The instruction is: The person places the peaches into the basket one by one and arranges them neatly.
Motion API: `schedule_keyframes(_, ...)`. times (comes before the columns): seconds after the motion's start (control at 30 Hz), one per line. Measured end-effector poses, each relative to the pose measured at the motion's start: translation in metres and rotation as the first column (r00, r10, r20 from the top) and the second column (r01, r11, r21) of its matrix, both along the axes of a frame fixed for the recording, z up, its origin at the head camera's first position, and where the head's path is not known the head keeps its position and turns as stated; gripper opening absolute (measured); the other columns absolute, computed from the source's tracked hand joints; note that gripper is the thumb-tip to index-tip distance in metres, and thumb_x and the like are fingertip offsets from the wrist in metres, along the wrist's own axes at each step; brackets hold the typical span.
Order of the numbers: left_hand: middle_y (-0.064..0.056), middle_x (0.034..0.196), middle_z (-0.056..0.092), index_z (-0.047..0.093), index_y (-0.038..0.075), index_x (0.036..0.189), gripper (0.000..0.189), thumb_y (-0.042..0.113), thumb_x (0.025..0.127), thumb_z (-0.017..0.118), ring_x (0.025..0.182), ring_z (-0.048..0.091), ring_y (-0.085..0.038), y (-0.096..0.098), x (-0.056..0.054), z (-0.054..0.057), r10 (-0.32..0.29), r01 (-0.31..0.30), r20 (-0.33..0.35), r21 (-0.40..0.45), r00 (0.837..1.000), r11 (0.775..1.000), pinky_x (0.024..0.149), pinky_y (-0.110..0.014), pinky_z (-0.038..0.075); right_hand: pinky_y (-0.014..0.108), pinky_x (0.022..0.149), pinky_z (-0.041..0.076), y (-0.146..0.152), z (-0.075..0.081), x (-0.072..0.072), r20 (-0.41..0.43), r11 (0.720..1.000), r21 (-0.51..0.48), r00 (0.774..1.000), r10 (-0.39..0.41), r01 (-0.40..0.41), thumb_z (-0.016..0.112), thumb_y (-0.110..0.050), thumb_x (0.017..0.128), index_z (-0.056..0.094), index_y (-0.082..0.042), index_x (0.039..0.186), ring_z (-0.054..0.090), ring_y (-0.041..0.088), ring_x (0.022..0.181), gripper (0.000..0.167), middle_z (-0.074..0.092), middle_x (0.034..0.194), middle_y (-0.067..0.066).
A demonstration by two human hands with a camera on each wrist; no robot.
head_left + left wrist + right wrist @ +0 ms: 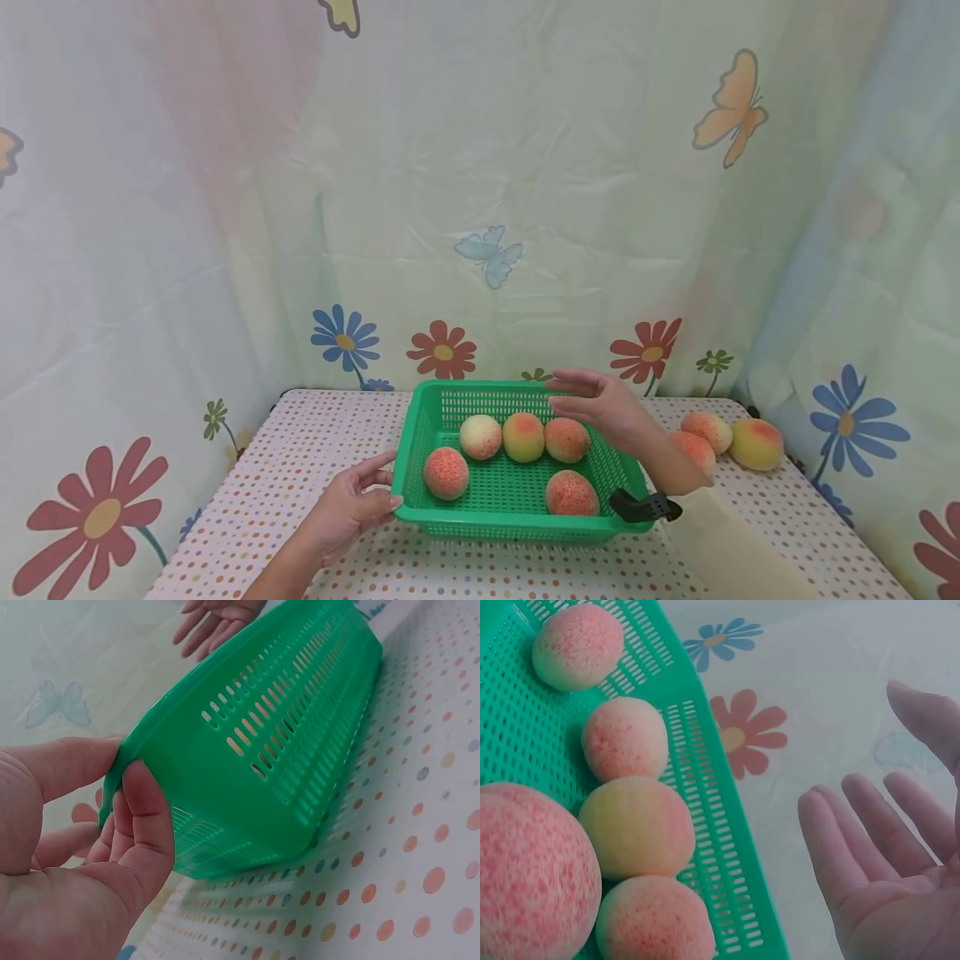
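A green plastic basket (517, 520) with slotted walls stands on the table and holds several peaches. One speckled red peach (447, 473) lies at its left, another (572, 494) near the front right. Toward the back, a pale peach (481, 437), a yellow-green one (523, 437) and a reddish one (567, 440) form a row. My left hand (352, 510) pinches the basket's rim at the left side; the left wrist view shows thumb and fingers (146, 802) about the edge. Above the basket's back right, my right hand (606, 410) hovers with fingers extended, holding nothing.
Right of the basket, two reddish peaches (707, 430) and a yellow-green peach (756, 444) sit together on the table, partly behind my right forearm. A dotted cloth (322, 425) covers the table. Flower-printed curtains (487, 167) hang behind and at both sides.
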State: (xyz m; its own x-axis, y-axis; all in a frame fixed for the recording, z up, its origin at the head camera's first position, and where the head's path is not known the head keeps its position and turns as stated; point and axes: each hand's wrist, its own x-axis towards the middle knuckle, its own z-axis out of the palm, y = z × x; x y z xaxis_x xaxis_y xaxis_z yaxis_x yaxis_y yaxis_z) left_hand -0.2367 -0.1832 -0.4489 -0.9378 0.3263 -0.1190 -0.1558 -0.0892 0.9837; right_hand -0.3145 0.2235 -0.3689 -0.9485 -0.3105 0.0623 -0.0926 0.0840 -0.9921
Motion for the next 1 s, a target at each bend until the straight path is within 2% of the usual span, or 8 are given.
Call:
schedule_keyframes(0.17,-0.011,0.119,0.058,0.028,0.001,0.16,0.082,0.002,0.091,0.073,0.089,0.067,-0.008,0.0,0.001,0.001,-0.002,0.002,-0.003,-0.007,1.0,1.0,0.084,-0.028,0.062,0.029,0.096,0.059,0.01,-0.002,0.002,-0.029,0.999,0.019,0.999,-0.038,0.038,0.074,-0.017,0.095,0.044,-0.001,0.153,0.069,0.005,0.114,0.067,0.064,0.142,0.009)
schedule_keyframes(0.4,-0.011,0.12,0.058,0.028,0.001,0.16,0.082,0.003,0.091,0.073,0.09,0.067,-0.008,-0.001,0.0,0.002,0.002,-0.002,-0.003,-0.011,1.0,1.0,0.084,-0.028,0.062,0.022,0.097,0.055,0.027,-0.004,0.006,-0.105,0.982,0.146,0.989,-0.102,0.117,0.075,-0.029,0.094,0.046,-0.009,0.153,0.063,-0.003,0.117,0.068,0.064,0.142,0.002)
schedule_keyframes(0.53,-0.01,0.12,0.058,0.028,0.001,0.16,0.081,0.003,0.092,0.072,0.093,0.068,-0.009,-0.001,0.001,0.002,-0.007,0.007,-0.012,-0.015,1.0,1.0,0.083,-0.027,0.061,0.019,0.095,0.055,0.035,-0.005,0.01,-0.121,0.98,0.133,0.984,-0.131,0.147,0.076,-0.028,0.094,0.047,-0.009,0.152,0.063,-0.004,0.117,0.068,0.068,0.134,-0.007)
schedule_keyframes(0.63,-0.01,0.119,0.058,0.028,0.001,0.16,0.08,0.003,0.093,0.071,0.094,0.068,-0.01,-0.001,0.001,0.002,-0.012,0.012,-0.015,-0.018,1.0,1.0,0.082,-0.026,0.061,0.019,0.095,0.054,0.041,-0.005,0.014,-0.126,0.98,0.121,0.982,-0.144,0.159,0.074,-0.028,0.095,0.046,-0.009,0.153,0.063,-0.004,0.116,0.067,0.067,0.137,-0.004)
schedule_keyframes(0.8,-0.01,0.119,0.058,0.028,0.001,0.16,0.08,0.002,0.092,0.071,0.094,0.068,-0.01,0.0,0.002,0.002,-0.011,0.011,-0.014,-0.013,1.0,1.0,0.081,-0.026,0.061,0.018,0.095,0.054,0.053,-0.009,0.021,-0.167,0.964,0.146,0.966,-0.199,0.224,0.072,-0.033,0.097,0.046,-0.012,0.153,0.062,-0.007,0.115,0.066,0.063,0.144,0.003)
schedule_keyframes(1.0,-0.009,0.118,0.058,0.029,0.001,0.16,0.08,0.002,0.092,0.071,0.093,0.068,-0.009,0.001,0.002,0.002,-0.014,0.014,-0.014,-0.01,1.0,1.0,0.081,-0.025,0.061,0.013,0.091,0.053,0.069,-0.016,0.029,-0.197,0.945,0.123,0.941,-0.276,0.304,0.073,-0.033,0.096,0.049,-0.012,0.151,0.063,-0.008,0.112,0.063,0.065,0.138,-0.007)
